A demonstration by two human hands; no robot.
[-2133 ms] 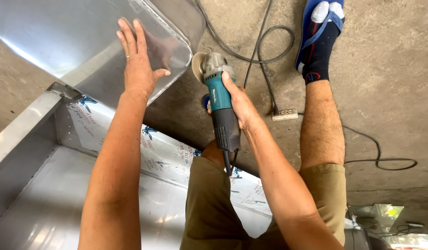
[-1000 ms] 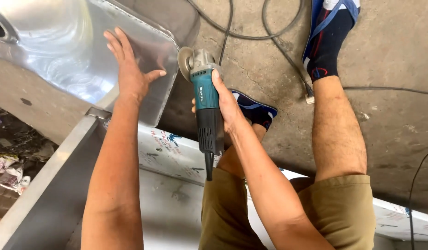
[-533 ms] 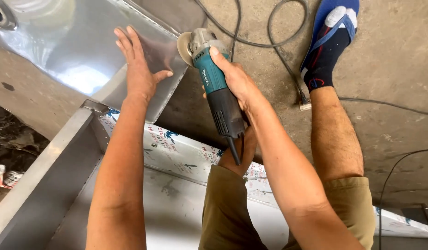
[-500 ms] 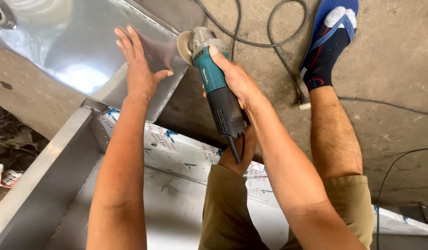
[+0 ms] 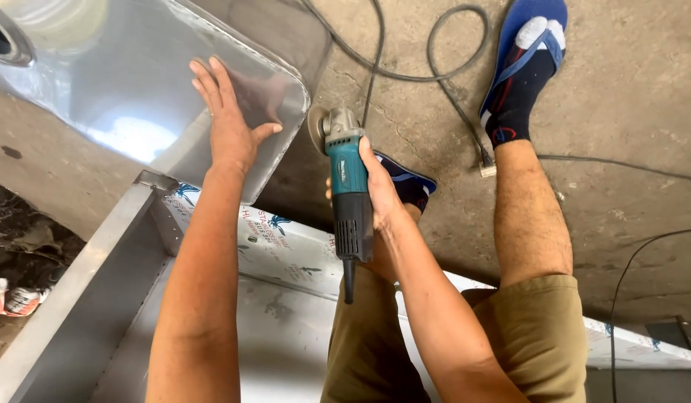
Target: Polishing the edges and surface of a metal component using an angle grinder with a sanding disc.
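My left hand (image 5: 229, 123) lies flat, fingers spread, on a shiny steel sink basin (image 5: 129, 97) that leans upside down at the upper left. My right hand (image 5: 379, 190) grips the body of a teal angle grinder (image 5: 349, 194). Its disc (image 5: 317, 128) sits right beside the basin's rounded corner, and I cannot tell whether it touches the metal. The grinder's black cord leaves its tail towards my lap.
A steel frame (image 5: 99, 276) with film-covered panels (image 5: 285, 246) stands below the basin. My legs in khaki shorts stretch over the concrete floor (image 5: 629, 112), feet in blue sandals (image 5: 528, 56). Black cables (image 5: 405, 71) loop across the floor. Debris lies at the far left.
The view has shifted slightly. The grinder has swung from tilted to nearly upright in my right hand, its disc still at the basin's corner. My left hand stays flat on the basin.
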